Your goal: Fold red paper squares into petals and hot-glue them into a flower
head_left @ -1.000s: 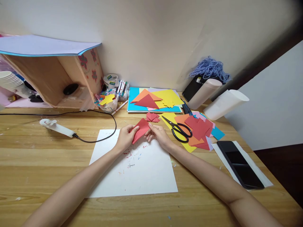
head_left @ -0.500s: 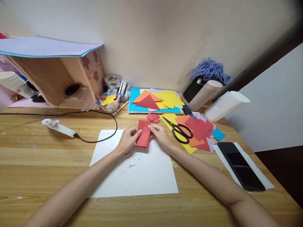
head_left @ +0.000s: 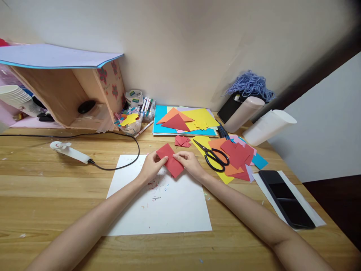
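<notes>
A piece of red paper, seemingly folded to a rectangle, is held tilted above a white sheet marked with coloured smudges. My left hand pinches its left side, thumb on top. On the right side, my right hand grips it between thumb and fingers. Just beyond the paper lie small red folded paper pieces. Black-handled scissors rest to the right on a yellow sheet, beside a pile of red and orange paper pieces.
A glue gun with a black cord lies at left. Behind stand a cardboard box, a tub of paper scraps and markers. Coloured sheets are stacked at the back. At right are a phone and a white cylinder.
The red paper has been turned in my hands, from leaning right, through nearly upright, to leaning left. Both hands keep hold of it, and the right has shifted slightly down its edge.
</notes>
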